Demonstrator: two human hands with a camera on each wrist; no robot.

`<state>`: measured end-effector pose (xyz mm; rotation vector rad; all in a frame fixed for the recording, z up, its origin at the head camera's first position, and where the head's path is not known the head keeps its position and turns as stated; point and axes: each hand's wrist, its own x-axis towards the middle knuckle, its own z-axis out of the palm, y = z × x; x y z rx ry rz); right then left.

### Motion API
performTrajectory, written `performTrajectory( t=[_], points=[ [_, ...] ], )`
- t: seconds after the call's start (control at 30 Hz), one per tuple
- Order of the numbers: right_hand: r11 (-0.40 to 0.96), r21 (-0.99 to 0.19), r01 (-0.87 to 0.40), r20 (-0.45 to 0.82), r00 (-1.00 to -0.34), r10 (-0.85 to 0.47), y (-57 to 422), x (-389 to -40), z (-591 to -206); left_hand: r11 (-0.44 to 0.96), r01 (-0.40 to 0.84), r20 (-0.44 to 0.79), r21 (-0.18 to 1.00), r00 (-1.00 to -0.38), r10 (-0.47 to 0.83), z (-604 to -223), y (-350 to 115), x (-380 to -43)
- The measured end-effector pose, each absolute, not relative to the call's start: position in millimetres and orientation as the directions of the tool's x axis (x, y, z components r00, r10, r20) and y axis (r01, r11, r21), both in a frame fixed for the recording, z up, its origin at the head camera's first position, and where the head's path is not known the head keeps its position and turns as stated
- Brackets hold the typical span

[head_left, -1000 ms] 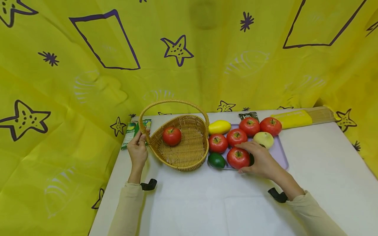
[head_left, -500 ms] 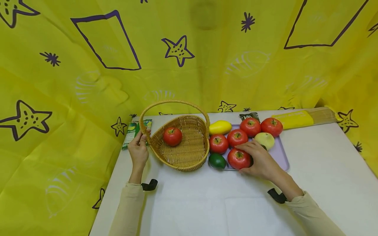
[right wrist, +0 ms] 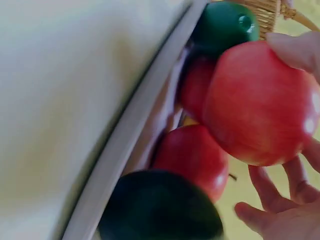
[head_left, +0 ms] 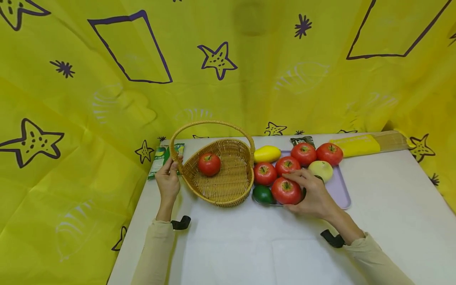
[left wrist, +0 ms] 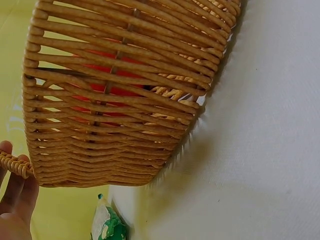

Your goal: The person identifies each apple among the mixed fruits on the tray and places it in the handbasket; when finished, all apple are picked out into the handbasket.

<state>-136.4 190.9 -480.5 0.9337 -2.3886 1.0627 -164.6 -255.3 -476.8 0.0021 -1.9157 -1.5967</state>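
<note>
My left hand point(head_left: 168, 185) grips the handle point(head_left: 213, 122) of a wicker basket point(head_left: 228, 188) at its left end. One red apple point(head_left: 209, 164) lies inside the basket; the left wrist view shows it only through the weave. Over the front of a pale purple tray point(head_left: 340, 192), my right hand point(head_left: 313, 194) holds another red apple point(head_left: 286, 190) between thumb and fingers. In the right wrist view that apple point(right wrist: 260, 105) sits higher than the fruit around it. Several more red apples point(head_left: 265, 173) rest on the tray.
Also on the tray are a dark green fruit point(head_left: 263, 194), a yellow mango-like fruit point(head_left: 267, 154) and a pale round fruit point(head_left: 320, 171). A green packet point(head_left: 156, 160) lies behind the basket's left side. A dark packet point(head_left: 302, 140) and a noodle pack point(head_left: 370, 143) lie at the back.
My right hand has shifted slightly left with the apple, which now overlaps the dark green fruit's edge and looks a little raised. The left hand keeps its hold on the basket handle.
</note>
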Motion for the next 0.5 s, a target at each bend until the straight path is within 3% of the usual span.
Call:
performTrajectory(
  t=[0.23,0.5],
  points=[
    [0.346,-0.733,-0.585,0.472,-0.805,-0.36,182,-136,-467,0.266,0.4,0.476,0.877,-0.796,-0.375,-478,-255,-163],
    [0.368,-0.799,-0.476,0.345,-0.864,-0.366,166,-142,-453,0.244,0.401,0.468,0.883,-0.798,-0.379,-480,-257,-167]
  ],
)
